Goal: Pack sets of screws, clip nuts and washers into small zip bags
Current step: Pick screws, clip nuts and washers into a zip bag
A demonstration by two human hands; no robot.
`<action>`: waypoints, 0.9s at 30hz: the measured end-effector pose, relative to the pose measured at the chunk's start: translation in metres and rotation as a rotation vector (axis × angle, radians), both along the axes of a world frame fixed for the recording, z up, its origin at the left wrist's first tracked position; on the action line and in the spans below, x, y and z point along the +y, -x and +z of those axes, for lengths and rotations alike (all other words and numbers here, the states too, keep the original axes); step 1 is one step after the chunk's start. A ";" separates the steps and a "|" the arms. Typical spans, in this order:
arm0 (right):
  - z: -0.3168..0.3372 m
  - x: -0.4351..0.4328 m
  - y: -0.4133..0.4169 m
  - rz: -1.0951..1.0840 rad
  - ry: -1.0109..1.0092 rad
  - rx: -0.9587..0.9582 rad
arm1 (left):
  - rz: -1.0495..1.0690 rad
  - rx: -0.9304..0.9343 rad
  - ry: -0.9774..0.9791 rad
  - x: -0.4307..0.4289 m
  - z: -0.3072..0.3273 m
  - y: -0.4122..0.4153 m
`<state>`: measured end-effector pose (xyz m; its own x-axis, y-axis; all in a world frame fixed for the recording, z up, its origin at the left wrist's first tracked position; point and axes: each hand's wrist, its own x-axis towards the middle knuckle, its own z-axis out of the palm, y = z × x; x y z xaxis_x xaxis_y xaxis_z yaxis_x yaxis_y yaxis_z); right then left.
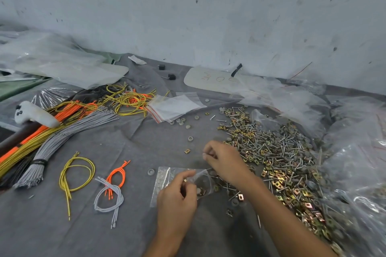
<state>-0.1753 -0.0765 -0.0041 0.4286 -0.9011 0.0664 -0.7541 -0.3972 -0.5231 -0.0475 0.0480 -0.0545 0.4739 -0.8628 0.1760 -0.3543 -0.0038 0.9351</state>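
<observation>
A small clear zip bag (165, 177) lies on the grey cloth in front of me, with a few washers and clip nuts inside near its mouth. My left hand (177, 196) pinches the bag's open edge. My right hand (223, 158) is just above the bag's mouth and pinches several thin screws between its fingertips. A big heap of mixed screws, brass clip nuts and grey washers (277, 156) spreads to the right of both hands. Loose washers (183, 122) and one clip nut (187, 151) lie further back.
A stack of empty zip bags (173, 108) lies behind the work spot. Bundles of orange, yellow and grey cords (69, 123) fill the left side; small cord sets (108, 190) lie near front left. Crumpled plastic sheets (355, 152) border the right, and a wall stands behind.
</observation>
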 end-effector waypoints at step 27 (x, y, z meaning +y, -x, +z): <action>0.035 0.037 -0.122 0.461 0.086 0.302 | -0.003 0.001 0.038 -0.001 -0.004 -0.004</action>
<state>-0.0533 -0.0391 0.0305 0.7883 -0.6127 -0.0556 -0.6037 -0.7530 -0.2619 -0.0436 0.0474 -0.0586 0.4718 -0.8569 0.2078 -0.3530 0.0324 0.9351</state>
